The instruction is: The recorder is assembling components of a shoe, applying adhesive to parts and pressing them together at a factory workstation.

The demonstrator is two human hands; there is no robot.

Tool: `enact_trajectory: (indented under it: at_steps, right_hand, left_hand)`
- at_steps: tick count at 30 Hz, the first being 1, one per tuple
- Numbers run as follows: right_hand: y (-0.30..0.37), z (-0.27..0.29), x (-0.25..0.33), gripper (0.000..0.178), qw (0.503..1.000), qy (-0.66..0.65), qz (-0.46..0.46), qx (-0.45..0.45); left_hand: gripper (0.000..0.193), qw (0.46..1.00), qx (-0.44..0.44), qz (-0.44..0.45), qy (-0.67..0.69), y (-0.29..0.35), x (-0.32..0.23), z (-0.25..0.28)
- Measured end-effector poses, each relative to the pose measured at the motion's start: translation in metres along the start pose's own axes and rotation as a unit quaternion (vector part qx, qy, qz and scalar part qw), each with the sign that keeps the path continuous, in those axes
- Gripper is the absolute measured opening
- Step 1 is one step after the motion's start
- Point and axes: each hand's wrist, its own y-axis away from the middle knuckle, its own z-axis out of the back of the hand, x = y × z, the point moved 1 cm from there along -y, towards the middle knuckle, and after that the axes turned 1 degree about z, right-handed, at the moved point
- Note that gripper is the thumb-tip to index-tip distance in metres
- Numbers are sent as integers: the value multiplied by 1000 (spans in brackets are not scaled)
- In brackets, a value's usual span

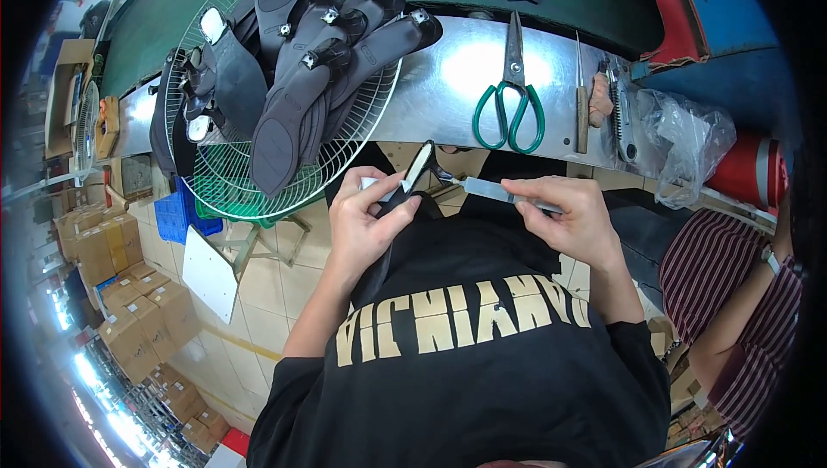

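Note:
My left hand (366,220) pinches a narrow dark shoe piece (419,168) with a pale strip along its upper end. The lower part of that piece hangs down behind the fingers. From the right, my right hand (567,214) grips a slim tool (488,190) with a translucent pale handle. Its thin tip points at the top of the shoe piece, close to a small black strap end (443,174); whether they touch I cannot tell. Beyond my left hand, a white wire basket (374,113) holds several dark grey soles (282,136) with black straps and whitish ends.
Green-handled scissors (513,93), a wooden-handled awl (582,111) and a knife-like grey tool (622,119) lie on the metal bench edge (448,63). A clear plastic bag (685,136) and red container (748,171) stand right. A co-worker in a striped shirt (719,270) sits nearby. Cardboard boxes (142,322) fill the left.

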Motion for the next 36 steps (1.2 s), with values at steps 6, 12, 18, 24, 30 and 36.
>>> enact_trajectory:
  at_steps: [6,12,18,24,30,36]
  right_hand:
    - [8,23,-6,27,977,-184,-60,84]
    - [13,24,-15,27,974,-218,-52,28]
    - [12,23,-19,27,974,-199,-96,56]
    - [11,16,-16,26,978,-184,-63,72]
    - [8,9,-14,25,984,-155,-36,81]
    - [3,-3,-11,26,990,-116,-44,63]
  left_hand:
    - [34,984,56,54,159,-1,14,3]
    - [32,905,231,151,324,-6,16,16]
    - [47,911,215,158,315,-6,-6,17]
    - [44,870,236,155,405,-8,7,13]
    - [45,897,209,157,356,-11,-6,9]
    - [52,933,172,120,292,-14,-21,1]
